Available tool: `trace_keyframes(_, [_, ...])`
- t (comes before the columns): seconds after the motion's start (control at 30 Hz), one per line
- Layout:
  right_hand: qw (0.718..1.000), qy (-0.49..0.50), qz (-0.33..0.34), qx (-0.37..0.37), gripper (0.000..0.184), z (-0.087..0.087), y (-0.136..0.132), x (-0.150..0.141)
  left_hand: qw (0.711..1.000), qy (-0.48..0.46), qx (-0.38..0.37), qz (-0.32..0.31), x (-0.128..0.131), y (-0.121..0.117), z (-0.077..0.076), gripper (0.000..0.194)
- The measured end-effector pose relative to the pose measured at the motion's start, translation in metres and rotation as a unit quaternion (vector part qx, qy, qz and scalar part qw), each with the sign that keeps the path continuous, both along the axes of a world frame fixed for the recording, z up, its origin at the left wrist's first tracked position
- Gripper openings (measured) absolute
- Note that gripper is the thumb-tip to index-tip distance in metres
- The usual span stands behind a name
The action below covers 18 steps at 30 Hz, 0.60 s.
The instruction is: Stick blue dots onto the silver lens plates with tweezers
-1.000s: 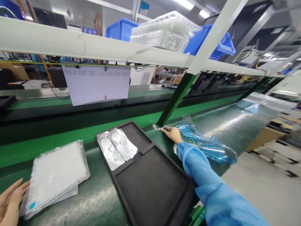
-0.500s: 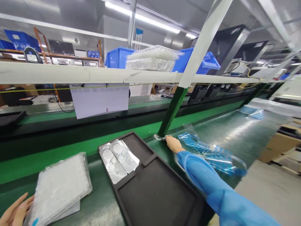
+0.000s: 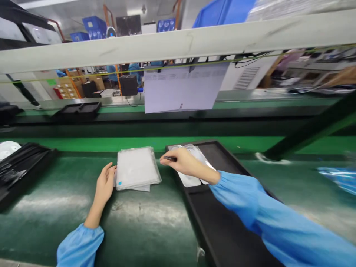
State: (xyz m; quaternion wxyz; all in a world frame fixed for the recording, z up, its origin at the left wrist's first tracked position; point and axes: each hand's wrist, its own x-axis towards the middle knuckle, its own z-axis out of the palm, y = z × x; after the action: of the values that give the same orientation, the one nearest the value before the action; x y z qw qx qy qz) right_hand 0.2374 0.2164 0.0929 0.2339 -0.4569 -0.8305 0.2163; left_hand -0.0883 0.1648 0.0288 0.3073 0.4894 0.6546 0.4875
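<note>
A stack of flat, whitish sheets in clear plastic sleeves (image 3: 137, 167) lies on the green bench, a blue dot at its near left corner. My left hand (image 3: 105, 183) rests at the stack's left edge, fingers loosely stretched and apart, the tips at or against the plastic. Between the fingers of my right hand (image 3: 183, 161) is a short, black, pen-like object (image 3: 170, 158); its exact kind cannot be made out. This hand is above the left part of a black tray (image 3: 222, 218), in front of silvery flat parts (image 3: 190, 180) lying in it.
Another black tray (image 3: 41, 163) with dark bags stands at the left. A green post (image 3: 300, 129) rises at the right, with blue-striped film (image 3: 339, 178) beyond it. A white sheet (image 3: 183, 89) hangs below the pale crossbar (image 3: 139, 46).
My right hand has moved left from the foot of the post to above the tray, now with the black object in it. The view has turned left; my left hand stays by the stack.
</note>
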Motion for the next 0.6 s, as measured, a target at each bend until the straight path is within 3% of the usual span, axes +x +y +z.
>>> trace_keyframes(0.13, [0.997,-0.048,0.044,-0.042,0.031,-0.007,0.028,-0.066,1.000,-0.025,0.011,-0.016,-0.001,-0.002,-0.003,0.057])
trace_keyframes(0.23, [0.994,-0.069,0.039,-0.070,0.029,-0.009,0.034,-0.085,0.999,-0.037,0.004,-0.023,0.002,-0.003,-0.004,0.049])
trace_keyframes(0.47, [0.983,-0.099,-0.090,-0.127,0.027,0.002,0.023,-0.062,0.997,-0.030,-0.055,-0.034,0.003,-0.005,-0.001,0.046])
trace_keyframes(0.6, [0.954,-0.105,-0.176,-0.219,0.029,-0.005,0.005,-0.055,0.994,0.006,-0.095,-0.049,-0.003,0.003,0.008,0.039])
